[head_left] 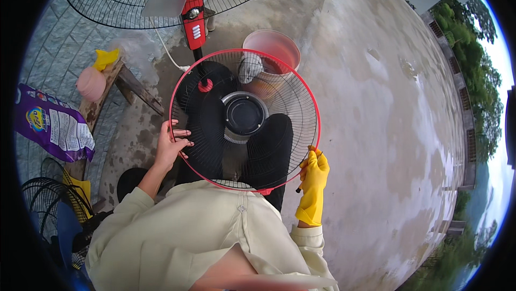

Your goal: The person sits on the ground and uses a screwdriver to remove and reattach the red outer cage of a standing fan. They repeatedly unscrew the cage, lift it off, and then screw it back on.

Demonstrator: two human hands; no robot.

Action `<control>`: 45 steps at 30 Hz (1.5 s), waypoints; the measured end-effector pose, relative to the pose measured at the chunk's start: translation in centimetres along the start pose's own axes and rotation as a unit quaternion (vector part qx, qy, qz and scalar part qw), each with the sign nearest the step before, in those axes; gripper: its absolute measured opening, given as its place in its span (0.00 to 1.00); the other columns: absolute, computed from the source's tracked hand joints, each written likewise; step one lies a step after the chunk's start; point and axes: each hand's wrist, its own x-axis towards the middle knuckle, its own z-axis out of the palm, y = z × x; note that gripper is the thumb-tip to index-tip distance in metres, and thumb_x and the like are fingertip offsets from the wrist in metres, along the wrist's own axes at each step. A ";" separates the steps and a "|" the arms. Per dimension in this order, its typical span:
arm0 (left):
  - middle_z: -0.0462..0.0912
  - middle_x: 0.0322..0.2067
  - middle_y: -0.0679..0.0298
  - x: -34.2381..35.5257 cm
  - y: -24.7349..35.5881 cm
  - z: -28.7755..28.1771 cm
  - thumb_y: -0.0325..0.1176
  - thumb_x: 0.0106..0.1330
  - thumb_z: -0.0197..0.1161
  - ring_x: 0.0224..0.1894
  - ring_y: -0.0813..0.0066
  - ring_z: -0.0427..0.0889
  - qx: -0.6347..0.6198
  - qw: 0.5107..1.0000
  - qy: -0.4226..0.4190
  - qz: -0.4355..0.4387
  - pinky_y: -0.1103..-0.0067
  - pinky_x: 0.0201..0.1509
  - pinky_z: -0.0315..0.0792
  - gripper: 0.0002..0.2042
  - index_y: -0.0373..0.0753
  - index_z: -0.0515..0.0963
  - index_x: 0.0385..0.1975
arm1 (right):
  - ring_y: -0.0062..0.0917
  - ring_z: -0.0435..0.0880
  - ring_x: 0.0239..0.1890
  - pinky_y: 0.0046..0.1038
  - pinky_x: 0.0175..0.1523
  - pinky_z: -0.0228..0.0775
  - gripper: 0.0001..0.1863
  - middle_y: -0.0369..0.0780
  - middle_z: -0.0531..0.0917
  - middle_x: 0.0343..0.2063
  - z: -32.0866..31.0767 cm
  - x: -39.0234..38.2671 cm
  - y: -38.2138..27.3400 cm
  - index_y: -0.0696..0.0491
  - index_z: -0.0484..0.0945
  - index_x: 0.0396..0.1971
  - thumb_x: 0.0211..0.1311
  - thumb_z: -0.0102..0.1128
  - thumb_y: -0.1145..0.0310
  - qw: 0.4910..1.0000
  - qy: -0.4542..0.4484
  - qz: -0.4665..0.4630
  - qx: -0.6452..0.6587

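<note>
A round fan grille [244, 115] with a red rim, black wires and a black centre disc lies over my lap. My bare left hand [171, 145] grips its left edge, the fingers spread over and between the wires. In a yellow rubber glove, my right hand [314, 175] is closed at the right edge of the rim. A slim dark thing sticks out at that glove; its kind is unclear. Beyond the grille, a pale cloth [249, 69] hangs over the rim of a pink bucket [285, 49] partly seen through the wires.
A standing fan with a red control panel [194, 29] and grey blades rises ahead. At left, a wooden bench [103, 88] bears a pink container [91, 83], a yellow item [105, 59] and a purple bag [54, 124]. Black fan grilles [45, 197] are at lower left. Wet concrete [387, 130] spreads right.
</note>
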 end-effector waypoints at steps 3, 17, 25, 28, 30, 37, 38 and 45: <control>0.78 0.43 0.49 0.5 -0.7 -0.3 0.16 0.57 0.54 0.33 0.67 0.85 0.012 1.000 0.000 0.027 0.79 0.20 0.79 0.28 0.38 0.55 0.58 | 0.14 0.68 0.14 0.18 0.20 0.58 0.16 0.34 0.77 0.17 0.8 0.4 -2.3 0.55 0.77 0.47 0.68 0.53 0.60 0.994 0.019 0.008 -0.106; 0.78 0.24 0.63 0.7 -1.9 -1.5 0.30 0.69 0.54 0.14 0.83 0.73 0.164 0.976 0.093 0.105 0.85 0.11 0.65 0.15 0.36 0.68 0.53 | 0.16 0.72 0.21 0.22 0.30 0.66 0.18 0.36 0.79 0.21 1.0 3.2 -1.7 0.59 0.78 0.44 0.66 0.56 0.59 0.968 0.032 -0.061 -0.243; 0.73 0.16 0.65 2.1 -0.1 -2.2 0.28 0.65 0.56 0.11 0.79 0.70 0.315 0.940 0.076 0.106 0.80 0.08 0.61 0.11 0.34 0.71 0.46 | 0.30 0.83 0.31 0.29 0.39 0.72 0.16 0.43 0.84 0.29 1.7 5.4 -2.4 0.58 0.78 0.45 0.64 0.56 0.62 0.945 0.038 -0.093 -0.311; 0.72 0.15 0.65 2.1 2.2 -1.5 0.31 0.65 0.57 0.10 0.78 0.70 0.296 0.951 0.070 0.059 0.79 0.08 0.60 0.10 0.35 0.72 0.43 | 0.42 0.82 0.38 0.34 0.43 0.72 0.14 0.49 0.83 0.34 1.8 5.1 -2.5 0.55 0.79 0.44 0.63 0.55 0.63 0.912 0.033 -0.137 -0.384; 0.72 0.15 0.65 3.0 3.4 -2.2 0.34 0.66 0.58 0.10 0.77 0.70 0.266 0.961 0.068 0.022 0.79 0.08 0.60 0.10 0.36 0.73 0.42 | 0.44 0.81 0.39 0.35 0.44 0.72 0.13 0.50 0.83 0.34 1.9 5.0 -2.3 0.54 0.79 0.43 0.63 0.54 0.64 0.903 0.021 -0.165 -0.396; 0.74 0.16 0.57 10.8 4.5 -4.6 0.40 0.68 0.55 0.15 0.70 0.78 0.546 0.742 0.101 0.375 0.71 0.20 0.71 0.13 0.36 0.75 0.40 | 0.33 0.81 0.31 0.29 0.39 0.71 0.12 0.48 0.82 0.30 1.4 4.3 -2.4 0.57 0.77 0.44 0.63 0.56 0.68 0.911 0.006 -0.172 -0.375; 0.74 0.16 0.58 10.5 6.2 -3.4 0.40 0.68 0.54 0.15 0.69 0.78 0.534 0.802 0.069 0.259 0.72 0.19 0.70 0.13 0.35 0.75 0.39 | 0.34 0.81 0.30 0.29 0.40 0.71 0.12 0.48 0.82 0.29 1.3 4.4 -2.1 0.58 0.77 0.43 0.63 0.56 0.69 0.901 0.024 -0.188 -0.390; 0.73 0.15 0.63 12.5 9.2 -2.2 0.38 0.68 0.53 0.10 0.72 0.72 0.330 0.940 -0.008 0.086 0.76 0.11 0.66 0.12 0.34 0.76 0.37 | 0.31 0.81 0.30 0.28 0.40 0.71 0.12 0.47 0.82 0.28 1.0 3.7 -2.8 0.59 0.78 0.42 0.62 0.56 0.70 0.906 0.004 -0.193 -0.378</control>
